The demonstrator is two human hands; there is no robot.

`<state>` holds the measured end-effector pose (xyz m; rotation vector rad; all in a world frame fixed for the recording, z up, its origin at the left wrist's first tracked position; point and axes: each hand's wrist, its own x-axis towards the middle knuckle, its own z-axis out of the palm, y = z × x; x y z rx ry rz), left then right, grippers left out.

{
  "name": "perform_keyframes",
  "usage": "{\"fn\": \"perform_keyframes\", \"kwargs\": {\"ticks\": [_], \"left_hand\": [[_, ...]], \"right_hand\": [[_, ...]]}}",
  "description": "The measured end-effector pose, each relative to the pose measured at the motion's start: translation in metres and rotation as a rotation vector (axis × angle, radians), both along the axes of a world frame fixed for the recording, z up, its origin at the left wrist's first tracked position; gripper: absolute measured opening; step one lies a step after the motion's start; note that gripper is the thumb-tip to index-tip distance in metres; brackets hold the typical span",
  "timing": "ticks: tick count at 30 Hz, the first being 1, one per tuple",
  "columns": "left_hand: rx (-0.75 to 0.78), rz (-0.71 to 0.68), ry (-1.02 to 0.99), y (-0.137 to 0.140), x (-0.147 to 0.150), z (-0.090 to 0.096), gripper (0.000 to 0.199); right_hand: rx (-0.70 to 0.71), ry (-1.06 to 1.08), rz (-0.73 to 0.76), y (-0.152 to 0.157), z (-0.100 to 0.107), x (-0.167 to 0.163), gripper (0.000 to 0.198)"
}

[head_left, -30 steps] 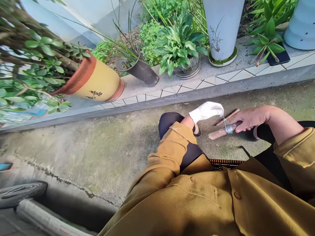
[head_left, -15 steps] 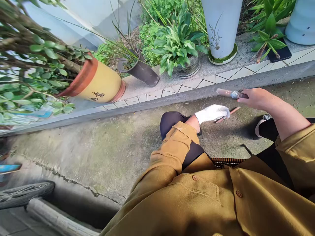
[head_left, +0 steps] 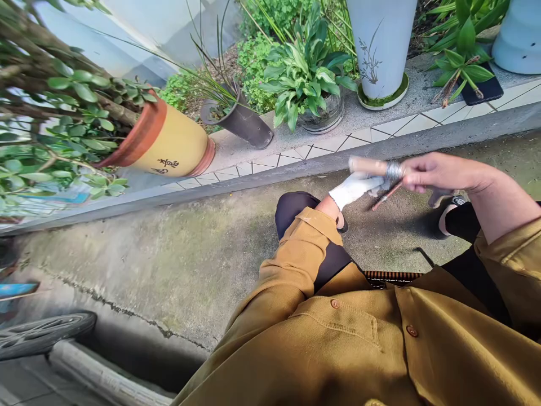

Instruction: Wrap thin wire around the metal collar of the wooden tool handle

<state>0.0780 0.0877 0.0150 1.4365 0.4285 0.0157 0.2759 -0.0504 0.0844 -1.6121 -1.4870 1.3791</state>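
My left hand [head_left: 355, 189], in a white glove, is closed around a thin reddish-brown rod [head_left: 384, 198] low over the concrete. My bare right hand [head_left: 435, 171] is closed on a wooden-handled tool [head_left: 367, 165] with silver wire [head_left: 394, 170] wound around it. The handle's pale end points left, passing just above my gloved fingers; I cannot tell whether it touches them. A rounded grey-purple part [head_left: 437, 197] shows below my right hand, blurred, and its link to the tool is unclear. My fingers hide part of the tool and the rod's upper end.
Along a tiled ledge [head_left: 296, 154] stand a yellow pot [head_left: 180, 138], a dark pot [head_left: 249, 124], a glass bowl plant [head_left: 323, 115] and a tall white pot [head_left: 382, 51]. A phone [head_left: 482, 87] lies there too. A wheel [head_left: 46, 332] is at lower left.
My right hand has brought the wooden-handled tool left and slightly down, across to my left hand. The gloved left hand has shifted slightly and still holds the rod.
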Motion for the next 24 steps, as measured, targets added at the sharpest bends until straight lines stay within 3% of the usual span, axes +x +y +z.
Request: {"fn": "perform_keyframes", "kwargs": {"ticks": [2,4,6,9,12,18,24], "left_hand": [[-0.028,-0.001,-0.030,0.001,0.002,-0.005,0.031],[-0.080,-0.110,-0.022,0.001,0.002,-0.008,0.037],[-0.127,-0.191,-0.002,0.000,0.002,-0.009,0.042],[-0.144,-0.228,-0.007,0.001,-0.001,-0.009,0.047],[-0.104,-0.221,-0.018,0.005,-0.003,-0.008,0.044],[-0.017,-0.121,0.002,0.007,-0.005,0.001,0.029],[-0.011,-0.078,-0.008,0.011,-0.004,0.002,0.024]], "right_hand": [[0.050,0.048,-0.291,0.004,0.003,0.010,0.032],[0.037,0.026,-0.491,0.008,-0.001,0.017,0.026],[-0.032,-0.223,-0.542,0.013,-0.011,0.021,0.022],[-0.180,-0.758,-0.342,0.018,-0.029,0.020,0.030],[-0.293,-0.937,-0.041,0.019,-0.044,0.015,0.043],[-0.321,-0.640,0.454,0.012,-0.038,-0.001,0.027],[-0.285,-0.442,0.538,0.008,-0.025,-0.005,0.020]]}}
